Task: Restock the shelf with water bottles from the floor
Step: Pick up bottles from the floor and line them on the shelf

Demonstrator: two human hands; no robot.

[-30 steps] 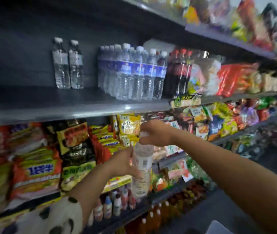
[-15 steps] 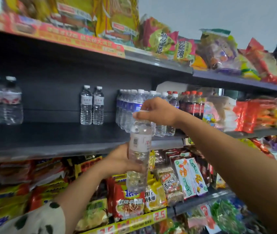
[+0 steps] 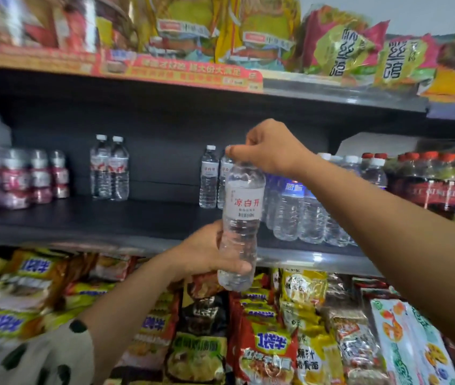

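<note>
A clear water bottle [image 3: 241, 218] with a white label and red characters is upright in front of the dark shelf [image 3: 143, 220]. My left hand [image 3: 207, 252] grips its lower body. My right hand [image 3: 269, 147] pinches its cap from above. The bottle's base hangs below the shelf's front edge. On the shelf behind it stand two matching bottles [image 3: 209, 176], one partly hidden by the held bottle. Another pair of water bottles [image 3: 109, 168] stands further left.
Blue-labelled water bottles [image 3: 298, 209] crowd the shelf right of my bottle, then red-capped dark drinks [image 3: 426, 182]. Pink-labelled bottles [image 3: 20, 179] sit at far left. Snack bags [image 3: 265, 337] fill the shelf below and the top shelf [image 3: 193, 31]. Bare shelf lies between the bottle pairs.
Both hands have lifted the bottle from the snack shelf level up to the water shelf. The view has tilted up and moved closer to the shelf.
</note>
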